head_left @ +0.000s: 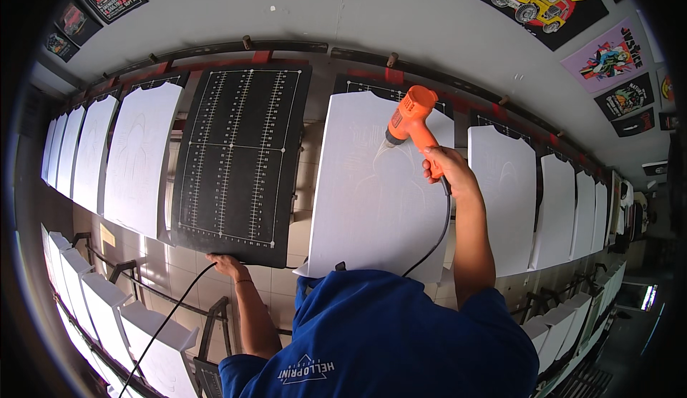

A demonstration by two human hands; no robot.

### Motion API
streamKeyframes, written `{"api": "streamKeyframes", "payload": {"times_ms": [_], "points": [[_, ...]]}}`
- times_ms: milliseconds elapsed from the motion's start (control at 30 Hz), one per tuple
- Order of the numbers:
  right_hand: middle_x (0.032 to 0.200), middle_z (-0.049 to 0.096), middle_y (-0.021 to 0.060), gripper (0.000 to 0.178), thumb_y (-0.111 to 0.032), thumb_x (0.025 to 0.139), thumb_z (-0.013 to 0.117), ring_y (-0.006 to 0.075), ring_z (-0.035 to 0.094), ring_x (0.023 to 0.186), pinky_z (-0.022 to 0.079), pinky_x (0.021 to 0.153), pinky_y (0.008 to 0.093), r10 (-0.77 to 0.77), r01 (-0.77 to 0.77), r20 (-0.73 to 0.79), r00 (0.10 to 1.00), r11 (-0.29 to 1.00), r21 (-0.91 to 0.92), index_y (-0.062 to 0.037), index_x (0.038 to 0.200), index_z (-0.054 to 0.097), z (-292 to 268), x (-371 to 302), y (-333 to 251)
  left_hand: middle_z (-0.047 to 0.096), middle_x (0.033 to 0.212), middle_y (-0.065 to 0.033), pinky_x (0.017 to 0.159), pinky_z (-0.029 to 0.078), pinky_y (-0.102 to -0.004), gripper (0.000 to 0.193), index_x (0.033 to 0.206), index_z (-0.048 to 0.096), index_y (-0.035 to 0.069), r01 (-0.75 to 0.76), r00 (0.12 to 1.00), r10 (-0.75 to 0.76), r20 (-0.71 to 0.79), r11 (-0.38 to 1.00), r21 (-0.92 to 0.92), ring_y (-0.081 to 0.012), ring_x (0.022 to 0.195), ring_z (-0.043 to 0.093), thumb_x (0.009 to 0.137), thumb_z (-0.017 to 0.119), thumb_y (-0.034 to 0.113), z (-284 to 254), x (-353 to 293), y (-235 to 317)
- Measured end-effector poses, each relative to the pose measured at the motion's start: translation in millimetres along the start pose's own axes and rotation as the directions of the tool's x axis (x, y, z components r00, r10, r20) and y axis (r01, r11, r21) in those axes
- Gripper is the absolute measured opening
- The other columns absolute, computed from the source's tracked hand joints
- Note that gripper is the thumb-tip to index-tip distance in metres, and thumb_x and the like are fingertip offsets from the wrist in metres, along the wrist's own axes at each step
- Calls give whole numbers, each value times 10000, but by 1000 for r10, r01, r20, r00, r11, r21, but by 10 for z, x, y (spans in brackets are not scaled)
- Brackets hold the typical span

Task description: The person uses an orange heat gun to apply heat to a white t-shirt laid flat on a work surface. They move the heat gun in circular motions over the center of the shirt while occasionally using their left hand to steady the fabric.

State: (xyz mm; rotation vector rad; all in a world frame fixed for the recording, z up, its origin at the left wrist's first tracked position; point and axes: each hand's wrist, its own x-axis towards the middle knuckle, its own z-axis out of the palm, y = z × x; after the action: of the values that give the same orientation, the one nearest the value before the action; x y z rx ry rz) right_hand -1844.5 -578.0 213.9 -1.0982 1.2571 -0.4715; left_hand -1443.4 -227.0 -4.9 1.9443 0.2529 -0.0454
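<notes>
My right hand [449,165] is closed round the handle of an orange heat gun [416,115]. The gun's dark nozzle points down to the left, over a white T-shirt [365,205] stretched on a flat board. Faint outlines of a design show on the shirt near the nozzle. A black cord [438,237] runs from the handle down toward my body. At the near edge of a bare black board [240,176] marked with white rulers, my left hand [230,266] is closed on a black cord [168,319] that trails to the lower left.
More boards with white shirts [139,155] line the bench to the left, and others [501,183] to the right. Behind them runs a dark rail [207,51] below a grey wall with printed panels [540,1]. Another row of shirt boards [157,326] stands behind me.
</notes>
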Motion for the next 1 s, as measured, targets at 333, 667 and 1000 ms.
{"api": "streamKeyframes", "payload": {"times_ms": [333,667,1000], "points": [[729,578,20,316,-346,867,630,114,578,613,453,510,251,-32,30,-29,999,998,-56,-45,943,576,-28,-133,59,384,1393,-314,1025,384,-423,696,1403,291,-104,55,996,-56,66,998,8,-415,1234,452,991,244,455,-43,19,0],[736,579,22,331,-350,871,632,115,580,619,459,508,249,53,-55,-51,997,998,-31,-41,968,561,-328,-305,132,373,1422,-253,1036,397,-418,698,1437,222,-82,167,974,-128,186,964,-209,-358,1252,454,983,274,446,-85,81,-82],[740,578,18,307,-352,864,620,122,590,658,464,532,257,-61,63,-73,995,997,35,-55,936,600,-278,89,53,509,1265,-282,945,462,-443,760,1281,426,-155,172,979,-151,135,971,-163,-379,1075,555,972,255,519,17,-242,134]]}}
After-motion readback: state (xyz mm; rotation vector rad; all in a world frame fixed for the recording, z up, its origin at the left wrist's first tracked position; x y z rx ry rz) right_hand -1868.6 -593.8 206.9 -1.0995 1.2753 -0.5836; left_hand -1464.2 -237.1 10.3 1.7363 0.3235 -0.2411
